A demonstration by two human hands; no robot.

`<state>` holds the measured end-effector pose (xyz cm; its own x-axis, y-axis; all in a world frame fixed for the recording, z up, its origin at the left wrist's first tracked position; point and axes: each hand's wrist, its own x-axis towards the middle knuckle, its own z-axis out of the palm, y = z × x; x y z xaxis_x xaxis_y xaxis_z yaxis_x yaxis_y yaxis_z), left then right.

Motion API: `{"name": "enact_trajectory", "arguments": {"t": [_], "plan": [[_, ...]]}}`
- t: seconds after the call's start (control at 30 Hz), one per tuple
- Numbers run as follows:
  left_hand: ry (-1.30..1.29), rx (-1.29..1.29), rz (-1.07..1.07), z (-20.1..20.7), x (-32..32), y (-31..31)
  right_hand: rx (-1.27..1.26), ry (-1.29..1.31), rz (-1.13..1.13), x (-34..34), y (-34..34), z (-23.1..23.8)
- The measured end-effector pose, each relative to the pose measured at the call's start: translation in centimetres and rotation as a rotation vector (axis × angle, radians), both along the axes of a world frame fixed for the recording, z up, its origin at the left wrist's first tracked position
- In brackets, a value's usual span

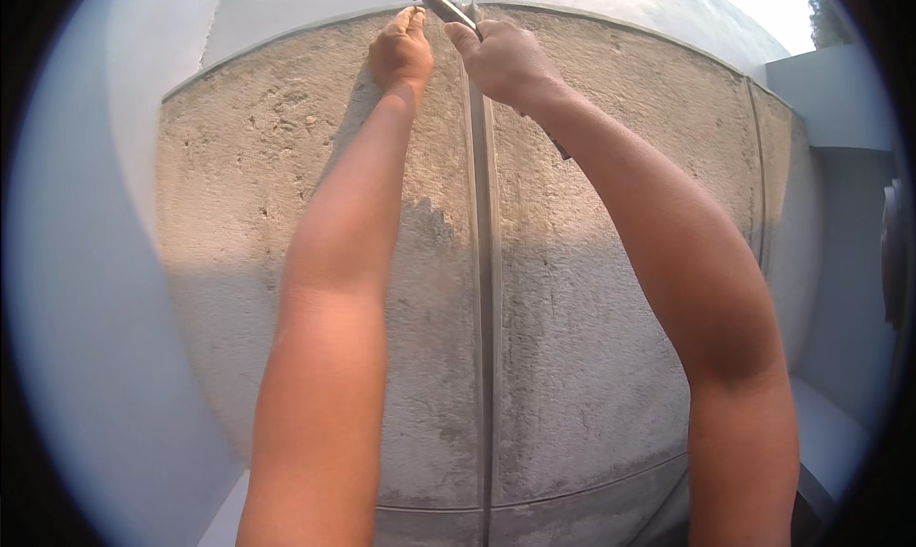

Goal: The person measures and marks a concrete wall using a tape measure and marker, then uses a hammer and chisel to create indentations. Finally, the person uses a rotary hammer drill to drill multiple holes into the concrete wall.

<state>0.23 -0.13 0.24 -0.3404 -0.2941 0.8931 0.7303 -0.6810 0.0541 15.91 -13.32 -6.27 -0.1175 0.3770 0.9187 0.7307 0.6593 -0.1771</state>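
Head view: right hand [510, 62] grips hammer [446, 8]; left hand [401, 52] pinched closed near rough wall [277, 156] top, can't tell on what.

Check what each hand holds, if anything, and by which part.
Right hand: a hammer, gripped partway along its handle. Left hand: cannot tell; anything at the fingertips is too small.

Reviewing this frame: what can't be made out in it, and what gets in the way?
All in the head view:
- Full head of the hammer-like tool: cut off by the top edge.
- Middle of its handle: hidden by the right hand.
- Anything pinched in the left hand: too small, and masked by the fingers.
- Dark object at far right: blurred and cut off by the fisheye rim.
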Motion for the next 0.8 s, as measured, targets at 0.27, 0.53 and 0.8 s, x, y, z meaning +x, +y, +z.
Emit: {"name": "enact_trajectory", "arguments": {"t": [0.27,0.53,0.8], "plan": [[-0.003,-0.031,-0.047,-0.5,0.0,-0.7,-0.037,0.004,0.056,-0.3,-0.6,-0.3],[-0.042,-0.046,0.06,-0.1,0.6,0.3,-0.091,-0.005,0.054,0.4,0.4,-0.1],[-0.045,-0.014,0.172,4.4,-5.6,7.1,-0.053,0.44,0.288,5.7,6.7,-5.6]]}}
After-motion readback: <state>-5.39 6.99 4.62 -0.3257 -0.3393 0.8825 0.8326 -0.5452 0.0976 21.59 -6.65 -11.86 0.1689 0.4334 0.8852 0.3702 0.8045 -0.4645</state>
